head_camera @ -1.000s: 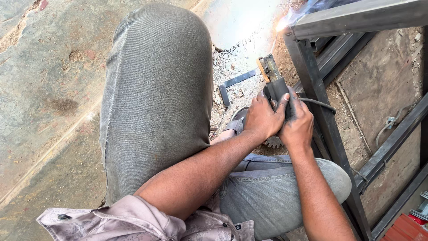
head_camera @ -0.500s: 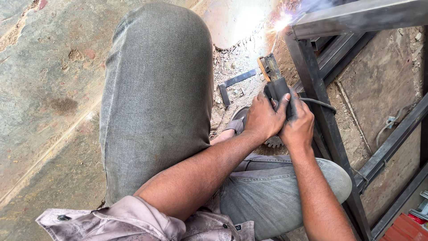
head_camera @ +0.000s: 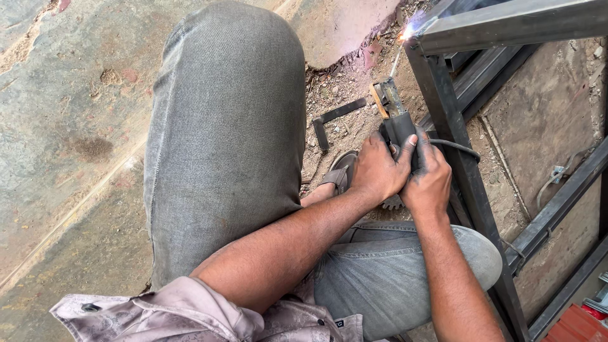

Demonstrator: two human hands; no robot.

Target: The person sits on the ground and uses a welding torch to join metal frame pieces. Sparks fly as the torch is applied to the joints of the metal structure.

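Note:
Both my hands wrap the dark handle of a welding electrode holder [head_camera: 394,117]. My left hand [head_camera: 377,170] grips it from the left and my right hand [head_camera: 430,177] from the right. A thin welding rod [head_camera: 396,62] runs up from the holder's jaws to a small bright spark [head_camera: 406,33] at the top corner of a dark steel frame [head_camera: 456,133]. A black cable leaves the holder to the right, behind the frame's upright.
My knees in grey jeans [head_camera: 221,145] fill the middle, with a sandalled foot [head_camera: 339,174] below the holder. A small L-shaped metal piece [head_camera: 332,120] lies on gravelly ground. More steel bars [head_camera: 557,202] cross at the right, and a red object [head_camera: 579,326] sits bottom right.
The bright welding glare at the frame's corner has shrunk to a small spark. My hands and the holder have stayed almost in place.

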